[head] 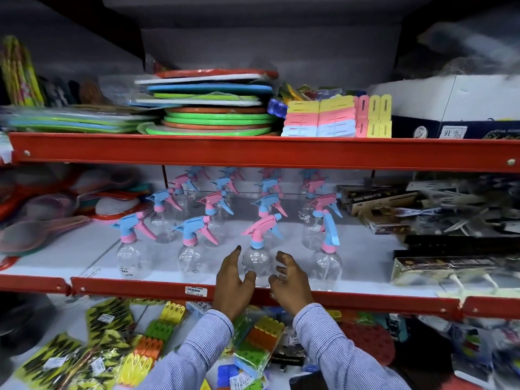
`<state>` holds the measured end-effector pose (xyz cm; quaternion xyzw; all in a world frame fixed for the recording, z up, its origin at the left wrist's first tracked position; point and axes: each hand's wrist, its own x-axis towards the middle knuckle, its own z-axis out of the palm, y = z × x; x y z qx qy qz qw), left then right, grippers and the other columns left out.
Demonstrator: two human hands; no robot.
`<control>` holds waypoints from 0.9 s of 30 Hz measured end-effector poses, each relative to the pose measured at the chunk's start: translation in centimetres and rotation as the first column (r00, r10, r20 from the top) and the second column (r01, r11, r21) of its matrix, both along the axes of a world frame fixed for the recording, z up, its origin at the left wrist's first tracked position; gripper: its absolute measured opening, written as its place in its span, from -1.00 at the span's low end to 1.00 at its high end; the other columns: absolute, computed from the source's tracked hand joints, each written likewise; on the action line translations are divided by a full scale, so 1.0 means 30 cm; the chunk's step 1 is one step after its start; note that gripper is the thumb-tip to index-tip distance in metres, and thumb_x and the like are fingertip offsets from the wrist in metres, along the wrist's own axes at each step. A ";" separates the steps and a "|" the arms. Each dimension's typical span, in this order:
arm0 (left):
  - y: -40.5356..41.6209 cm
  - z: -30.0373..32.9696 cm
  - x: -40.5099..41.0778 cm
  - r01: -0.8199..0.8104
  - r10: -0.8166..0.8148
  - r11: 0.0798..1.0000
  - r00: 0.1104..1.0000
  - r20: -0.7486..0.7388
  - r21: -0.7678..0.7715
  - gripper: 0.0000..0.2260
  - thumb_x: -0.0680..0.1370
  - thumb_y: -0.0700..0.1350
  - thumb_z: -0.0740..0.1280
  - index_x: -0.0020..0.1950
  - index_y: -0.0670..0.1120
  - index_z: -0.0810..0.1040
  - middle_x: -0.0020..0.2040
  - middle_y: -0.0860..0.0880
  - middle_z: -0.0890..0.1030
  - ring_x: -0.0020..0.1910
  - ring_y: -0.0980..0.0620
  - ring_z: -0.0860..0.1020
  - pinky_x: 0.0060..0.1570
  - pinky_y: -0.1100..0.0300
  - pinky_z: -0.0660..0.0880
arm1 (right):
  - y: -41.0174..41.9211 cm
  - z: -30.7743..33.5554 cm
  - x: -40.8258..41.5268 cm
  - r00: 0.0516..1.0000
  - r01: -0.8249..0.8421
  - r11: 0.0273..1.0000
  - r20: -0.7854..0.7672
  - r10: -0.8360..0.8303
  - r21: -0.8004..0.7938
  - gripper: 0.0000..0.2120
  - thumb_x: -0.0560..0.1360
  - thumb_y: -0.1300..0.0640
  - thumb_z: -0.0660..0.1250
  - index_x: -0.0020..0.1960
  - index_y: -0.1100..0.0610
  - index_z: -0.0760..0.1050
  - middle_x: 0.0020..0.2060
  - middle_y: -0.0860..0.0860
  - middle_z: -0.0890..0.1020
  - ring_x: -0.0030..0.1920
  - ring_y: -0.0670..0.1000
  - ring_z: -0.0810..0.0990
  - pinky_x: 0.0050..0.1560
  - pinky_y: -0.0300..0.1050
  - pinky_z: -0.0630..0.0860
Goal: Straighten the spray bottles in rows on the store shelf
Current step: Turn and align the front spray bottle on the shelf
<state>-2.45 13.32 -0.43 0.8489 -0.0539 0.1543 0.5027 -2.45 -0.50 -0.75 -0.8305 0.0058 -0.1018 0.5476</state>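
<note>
Several clear spray bottles with pink and blue trigger heads stand in rows on the white middle shelf [84,257]. The front row holds a blue-headed bottle [130,257], a second blue-headed one [192,257], a pink-headed bottle [257,260] and a bottle [327,263] whose blue head is turned a different way from the others. My left hand [233,280] and my right hand [289,280] are cupped on either side of the pink-headed bottle, fingers spread, thumbs close to its base. Neither hand is closed around it.
A red shelf lip [140,287] runs just under my hands. Dark boxed goods [422,215] crowd the right of the bottles, plastic ladles [42,229] the left. Stacked coloured boards [213,114] sit on the shelf above, clothes-peg packs [157,347] below.
</note>
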 end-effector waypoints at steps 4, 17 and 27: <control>0.006 -0.015 -0.021 -0.008 0.010 0.999 0.999 0.041 -0.031 -0.57 0.48 -0.12 0.29 0.35 -0.01 0.36 0.31 -0.06 0.48 0.23 -0.05 0.50 0.26 -0.08 0.47 | 0.009 -0.003 0.006 0.999 -0.035 0.999 -0.021 0.035 -0.029 -0.43 0.45 0.25 0.26 0.44 0.08 0.25 0.34 0.05 0.48 0.32 0.01 0.47 0.33 -0.05 0.44; 0.014 0.002 -0.001 0.087 -0.087 0.995 0.996 -0.009 -0.040 -0.55 0.50 -0.22 0.25 0.39 -0.03 0.32 0.26 -0.01 0.53 0.14 0.14 0.45 0.19 0.22 0.36 | 0.023 -0.020 0.005 0.999 0.010 1.000 0.031 -0.010 0.009 -0.57 0.40 0.27 0.30 0.24 0.06 0.41 0.18 0.02 0.54 0.09 -0.02 0.57 0.18 -0.08 0.55; 0.025 -0.012 0.004 0.092 -0.092 0.995 0.996 -0.005 -0.026 -0.52 0.49 -0.20 0.28 0.41 -0.04 0.32 0.32 -0.05 0.53 0.17 0.12 0.46 0.24 0.20 0.38 | 0.020 -0.028 0.007 0.999 0.008 1.000 0.033 -0.008 0.005 -0.55 0.40 0.27 0.30 0.27 0.06 0.39 0.21 0.01 0.54 0.12 -0.04 0.56 0.21 -0.11 0.52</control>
